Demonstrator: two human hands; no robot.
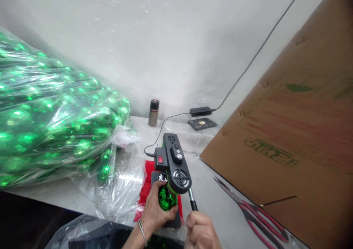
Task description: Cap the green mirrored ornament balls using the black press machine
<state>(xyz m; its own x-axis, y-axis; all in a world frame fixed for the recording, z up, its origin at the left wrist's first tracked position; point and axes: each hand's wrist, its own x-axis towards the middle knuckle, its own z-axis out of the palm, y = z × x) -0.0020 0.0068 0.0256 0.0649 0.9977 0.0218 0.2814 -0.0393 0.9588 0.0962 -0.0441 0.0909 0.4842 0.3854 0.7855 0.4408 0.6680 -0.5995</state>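
Note:
A shiny green faceted ball (166,198) is held by my left hand (157,206), fingers curled round it, under the front end of a black machine (180,164). The machine has round vents, small knobs and a red switch (160,159) on its side. My right hand (202,228) is closed round the black grip of a metal lever (192,199) at the machine's right. Beneath the machine, its dark base (173,223) rests on a red cloth (149,167). The ball's top is hidden by the machine head.
A clear plastic bag (63,120) full of green balls lies at left. A cardboard box (275,131) stands at right, with large scissors (256,216) beside it. Toward the wall are a brown bottle (153,113), a black power adapter (201,111) with its cable, and a dark phone (202,123).

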